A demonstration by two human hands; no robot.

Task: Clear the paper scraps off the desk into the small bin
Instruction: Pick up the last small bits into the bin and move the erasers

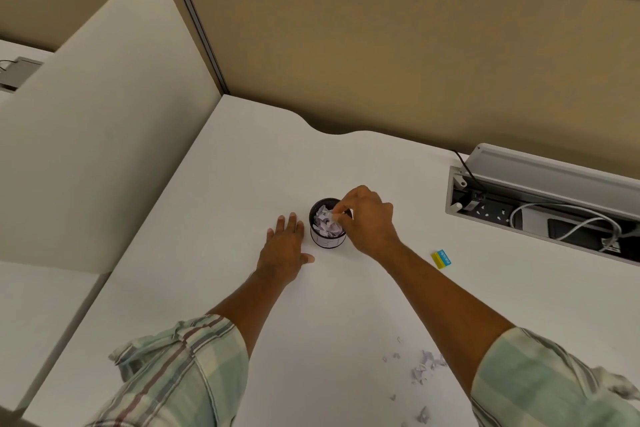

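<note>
Evenly and softly lit from overhead, with a warm, yellowish cast on the partition panels (381, 45). Bright over the white tabletop (242, 163), close to washed out mid-frame, yet free of hard glare. Faintly shadowed beneath the left hand (282, 250) and around the foot of the small bin (327, 243); darker only inside the cable tray (449, 191). Strongly bowed by the wide lens toward the edges, with straight rims bent into curves. Soft and smeared overall, worst at the plaid sleeves (180, 367) and the paper scraps (424, 366) low down, tinged pale lilac.
</note>
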